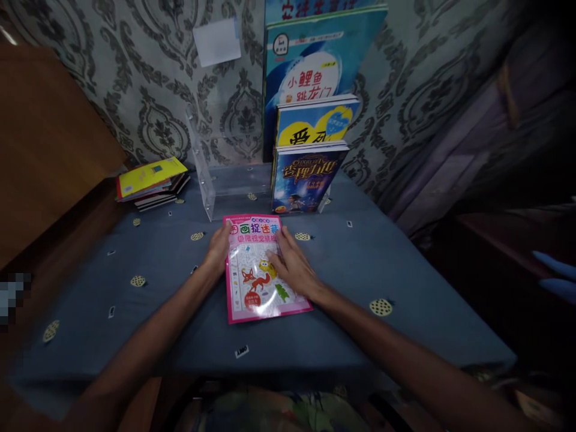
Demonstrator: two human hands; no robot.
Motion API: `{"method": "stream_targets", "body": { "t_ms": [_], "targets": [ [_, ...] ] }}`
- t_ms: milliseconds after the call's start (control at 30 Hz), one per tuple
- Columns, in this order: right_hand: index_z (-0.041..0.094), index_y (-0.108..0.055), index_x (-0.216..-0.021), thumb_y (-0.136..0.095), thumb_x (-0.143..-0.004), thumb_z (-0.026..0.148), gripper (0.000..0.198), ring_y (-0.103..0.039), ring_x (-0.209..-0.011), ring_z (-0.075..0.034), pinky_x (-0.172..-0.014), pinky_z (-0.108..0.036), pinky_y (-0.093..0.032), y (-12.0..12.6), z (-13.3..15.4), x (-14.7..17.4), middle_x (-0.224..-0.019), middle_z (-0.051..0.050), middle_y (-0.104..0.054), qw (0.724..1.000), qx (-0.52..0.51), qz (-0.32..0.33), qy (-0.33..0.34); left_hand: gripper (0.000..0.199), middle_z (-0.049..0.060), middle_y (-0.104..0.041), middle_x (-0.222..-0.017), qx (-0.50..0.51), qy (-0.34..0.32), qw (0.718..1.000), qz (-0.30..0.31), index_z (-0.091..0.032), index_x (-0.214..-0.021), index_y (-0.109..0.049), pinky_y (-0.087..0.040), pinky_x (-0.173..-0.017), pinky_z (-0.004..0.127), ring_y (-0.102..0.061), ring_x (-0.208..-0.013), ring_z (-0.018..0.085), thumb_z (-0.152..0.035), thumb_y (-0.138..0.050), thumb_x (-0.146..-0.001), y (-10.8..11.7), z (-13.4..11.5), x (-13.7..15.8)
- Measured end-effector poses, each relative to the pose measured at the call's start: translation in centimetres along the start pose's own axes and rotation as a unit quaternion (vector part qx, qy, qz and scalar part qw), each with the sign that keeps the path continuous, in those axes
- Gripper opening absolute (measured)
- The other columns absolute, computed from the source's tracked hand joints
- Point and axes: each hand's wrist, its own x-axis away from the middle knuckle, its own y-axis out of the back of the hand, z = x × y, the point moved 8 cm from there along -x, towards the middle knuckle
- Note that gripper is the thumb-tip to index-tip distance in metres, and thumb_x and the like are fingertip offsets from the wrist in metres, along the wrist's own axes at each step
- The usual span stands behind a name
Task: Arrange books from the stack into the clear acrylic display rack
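Note:
Between my two hands is a pink-bordered children's book (252, 270), its cover showing a red fox, a yellow bird and Chinese lettering. My left hand (219, 245) grips its upper left edge, with the thumb over the cover. At the right edge, my right hand (294, 264) has its fingers along the side and its thumb on the cover. Just beyond the book stands a clear acrylic book rack (207, 186). On the rack's right side a dark blue book (308, 180) stands in front, with a yellow-and-blue book (292, 123) and a teal picture book (315, 51) behind it.
A loose stack of books (153, 180) with a yellow one on top lies at the table's back left. Blue cloth with pineapple prints covers the table (360, 264). Patterned wallpaper (166, 120) rises behind, bearing a white card (218, 42). A brown wooden panel (54, 132) stands left.

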Motion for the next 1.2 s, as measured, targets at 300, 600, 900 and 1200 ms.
{"method": "stream_targets", "body": {
  "t_ms": [300, 600, 900, 1200],
  "targets": [
    [0.022, -0.069, -0.109, -0.052, -0.088, 0.066, 0.051, -0.069, -0.097, -0.030, -0.085, -0.046, -0.056, 1.0, -1.1, -1.1, -0.102, -0.009, -0.076, 0.886, -0.414, -0.102, -0.181, 0.048, 0.003, -0.070, -0.061, -0.073, -0.151, 0.986, 0.015, -0.018, -0.074, -0.068, -0.055, -0.059, 0.026, -0.071, -0.062, 0.018, -0.063, -0.063, -0.089, -2.6, -5.1, 1.9],
    [0.024, -0.050, -0.081, -0.039, -0.101, 0.055, 0.038, -0.049, -0.070, -0.017, -0.068, -0.034, -0.042, 10.3, 6.5, -3.9, -0.075, 0.001, -0.054, 0.910, -0.265, -0.317, 0.039, 0.062, 0.000, -0.063, -0.061, -0.115, -0.462, 0.876, 0.073, -0.021, -0.065, -0.059, -0.047, -0.057, 0.026, -0.057, -0.057, 0.014, -0.076, -0.047, -0.090, -6.2, -13.4, 6.1],
    [0.025, -0.048, -0.088, -0.033, -0.105, 0.044, 0.029, -0.047, -0.070, -0.019, -0.068, -0.033, -0.041, 6.1, 5.1, -2.5, -0.076, 0.001, -0.053, 0.923, -0.243, -0.295, 0.037, 0.068, 0.006, -0.072, -0.075, -0.172, -0.402, 0.898, 0.052, -0.019, -0.077, -0.067, -0.053, -0.074, 0.032, -0.065, -0.075, 0.020, -0.077, -0.036, -0.094, -4.6, -7.5, 5.5],
    [0.026, -0.046, -0.087, -0.035, -0.102, 0.050, 0.030, -0.046, -0.067, -0.018, -0.063, -0.032, -0.039, 5.3, 3.3, -2.8, -0.073, 0.002, -0.050, 0.940, -0.230, -0.251, -0.004, 0.071, 0.010, -0.077, -0.109, -0.128, -0.365, 0.919, 0.081, -0.016, -0.108, -0.074, -0.052, -0.101, 0.039, -0.070, -0.109, 0.026, -0.077, -0.039, -0.093, -4.2, -6.6, 4.1]
  ]
}}
